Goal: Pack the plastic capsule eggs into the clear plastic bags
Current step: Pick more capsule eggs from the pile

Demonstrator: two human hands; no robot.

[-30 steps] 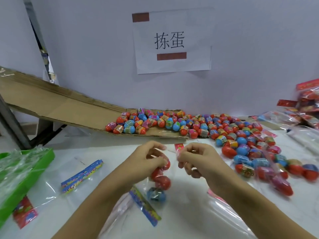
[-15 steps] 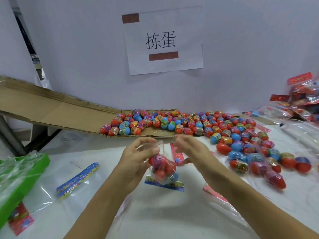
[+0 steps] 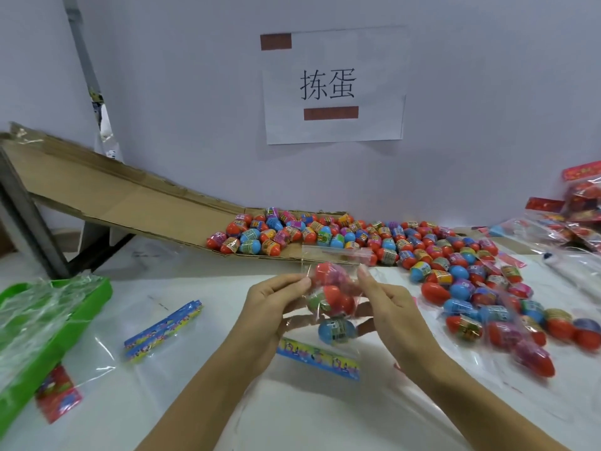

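A clear plastic bag (image 3: 335, 258) hangs upright between my hands above the white table (image 3: 201, 281), its red zip strip on top and a blue printed header at the bottom. Inside it sit capsule eggs: red ones (image 3: 338, 299) above and a blue one (image 3: 336, 330) below. My left hand (image 3: 271, 315) pinches the bag's left edge between thumb and fingers. My right hand (image 3: 388, 309) holds its right side, fingers curled behind the eggs. A big heap of loose red and blue capsule eggs (image 3: 422, 252) lies behind and to the right.
A cardboard ramp (image 3: 123, 196) slopes down from the left to the egg heap. A green tray (image 3: 52, 323) with clear film stands at the left edge. Flat empty bags with blue headers (image 3: 162, 325) lie left of my hands. Filled bags (image 3: 582, 196) pile at the far right.
The bag has been raised and now hangs upright with its zip strip on top. Both hands have shifted their hold to the bag's sides.
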